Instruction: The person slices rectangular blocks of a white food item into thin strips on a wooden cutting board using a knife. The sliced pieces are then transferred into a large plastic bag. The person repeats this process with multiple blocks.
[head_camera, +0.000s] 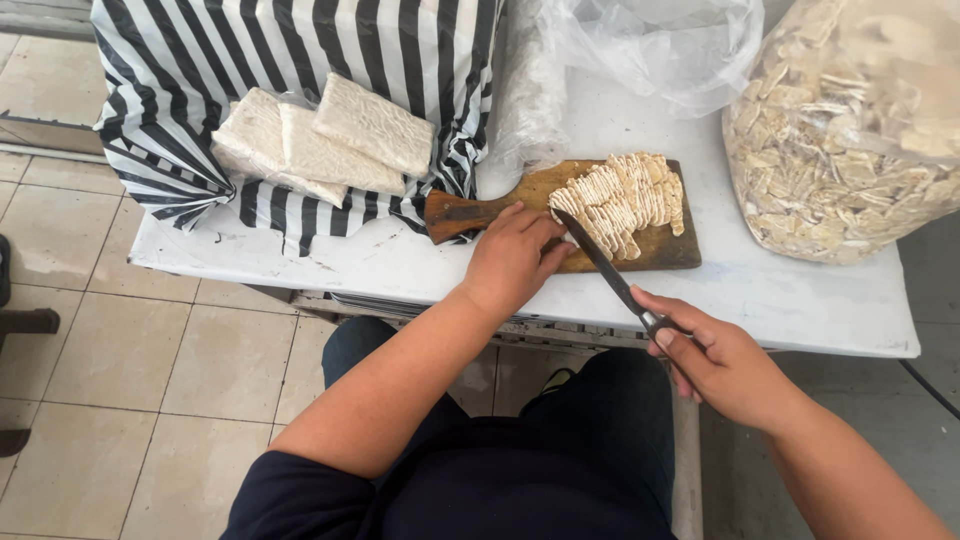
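The right hand (725, 365) is clenched around the handle of a knife (600, 260), its blade angled up to the near-left end of the sliced white block (625, 200) on the wooden cutting board (660, 248). The left hand (510, 260) lies open, gripping nothing, on the board just left of the slices. Judging from this, keeping those fingertips tucked back from the blade and the board pinned flat on the desk (800, 300) makes for even, safe cuts.

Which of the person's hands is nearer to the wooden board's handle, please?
The left. The left hand rests on the wooden board right beside its handle, while the right hand holds the knife off the table's edge, farther from it.
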